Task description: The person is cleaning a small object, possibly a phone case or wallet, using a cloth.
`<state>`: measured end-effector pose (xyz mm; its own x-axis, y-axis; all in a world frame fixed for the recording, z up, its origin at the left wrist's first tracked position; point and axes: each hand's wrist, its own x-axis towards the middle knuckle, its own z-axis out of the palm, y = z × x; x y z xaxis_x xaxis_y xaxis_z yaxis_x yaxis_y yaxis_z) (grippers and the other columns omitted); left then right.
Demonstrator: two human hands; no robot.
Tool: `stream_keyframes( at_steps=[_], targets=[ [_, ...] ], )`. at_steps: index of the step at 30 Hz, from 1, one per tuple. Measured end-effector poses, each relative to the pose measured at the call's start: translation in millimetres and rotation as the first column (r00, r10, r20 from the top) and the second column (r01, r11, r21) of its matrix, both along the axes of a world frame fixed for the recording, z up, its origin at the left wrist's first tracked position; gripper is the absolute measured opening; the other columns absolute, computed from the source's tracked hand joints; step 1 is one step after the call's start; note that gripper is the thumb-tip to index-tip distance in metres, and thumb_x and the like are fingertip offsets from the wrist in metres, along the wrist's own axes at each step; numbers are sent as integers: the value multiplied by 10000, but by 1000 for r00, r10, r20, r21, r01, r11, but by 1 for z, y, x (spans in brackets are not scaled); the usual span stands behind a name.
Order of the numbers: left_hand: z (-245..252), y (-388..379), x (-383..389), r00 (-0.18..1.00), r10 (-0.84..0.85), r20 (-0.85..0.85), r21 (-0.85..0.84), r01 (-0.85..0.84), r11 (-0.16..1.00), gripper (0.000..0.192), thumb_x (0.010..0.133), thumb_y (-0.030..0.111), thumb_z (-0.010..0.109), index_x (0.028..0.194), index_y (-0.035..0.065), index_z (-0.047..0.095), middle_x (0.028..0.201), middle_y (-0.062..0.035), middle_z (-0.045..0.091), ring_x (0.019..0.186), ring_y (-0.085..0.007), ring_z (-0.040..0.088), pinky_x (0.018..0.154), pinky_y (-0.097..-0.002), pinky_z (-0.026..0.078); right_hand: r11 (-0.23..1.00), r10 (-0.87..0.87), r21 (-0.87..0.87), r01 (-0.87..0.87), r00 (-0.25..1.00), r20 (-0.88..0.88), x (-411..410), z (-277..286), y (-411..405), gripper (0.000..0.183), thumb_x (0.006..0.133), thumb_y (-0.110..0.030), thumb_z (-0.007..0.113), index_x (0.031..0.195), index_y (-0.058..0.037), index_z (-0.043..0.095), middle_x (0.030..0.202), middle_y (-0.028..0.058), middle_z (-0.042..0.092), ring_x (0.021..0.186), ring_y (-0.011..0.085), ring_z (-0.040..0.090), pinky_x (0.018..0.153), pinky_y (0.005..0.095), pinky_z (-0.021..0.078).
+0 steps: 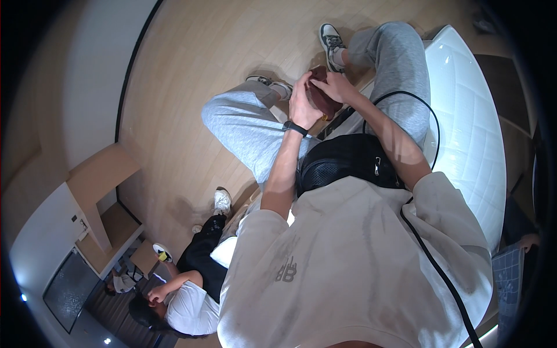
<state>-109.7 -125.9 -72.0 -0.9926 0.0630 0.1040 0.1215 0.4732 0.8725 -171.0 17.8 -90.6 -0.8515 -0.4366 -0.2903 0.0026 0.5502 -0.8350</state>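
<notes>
Between my knees, both hands hold a reddish-brown item (321,93), possibly a leather shoe; its exact kind cannot be told. My left hand (303,103), with a black band at the wrist, grips its left side and lower end. On its upper right side lies my right hand (338,87), fingers bent over the top. A small yellow spot shows by the lower end, near my left palm. Parts of the item are hidden by my fingers.
A white quilted mattress (465,130) lies at my right. A black cable (439,265) runs over my shirt and loops by my right thigh. At lower left, another person (191,304) sits holding a white-and-dark item with something yellow. Wooden shelving (104,174) stands left.
</notes>
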Motion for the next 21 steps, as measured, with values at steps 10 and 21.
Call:
stream_keyframes(
  at_steps=[10, 21],
  targets=[
    [4, -2, -1, 993, 119, -22, -96, -120, 988, 841, 479, 191, 837, 1214, 57, 450, 957, -135, 505, 910, -297, 524, 815, -390, 444, 996, -16, -86, 16, 1000, 9, -3, 14, -3, 346, 849, -335, 581, 999, -29, 639, 898, 210, 650, 868, 367, 628, 747, 390, 487],
    [0, -1, -1, 992, 107, -62, -132, -114, 985, 775, 517, 176, 816, 1199, 64, 467, 983, -158, 515, 930, -344, 539, 810, -413, 457, 999, 4, -52, -8, 997, -79, 0, 4, -2, 377, 861, -364, 555, 942, -8, 648, 826, 235, 637, 795, 391, 621, 709, 409, 489]
  ],
)
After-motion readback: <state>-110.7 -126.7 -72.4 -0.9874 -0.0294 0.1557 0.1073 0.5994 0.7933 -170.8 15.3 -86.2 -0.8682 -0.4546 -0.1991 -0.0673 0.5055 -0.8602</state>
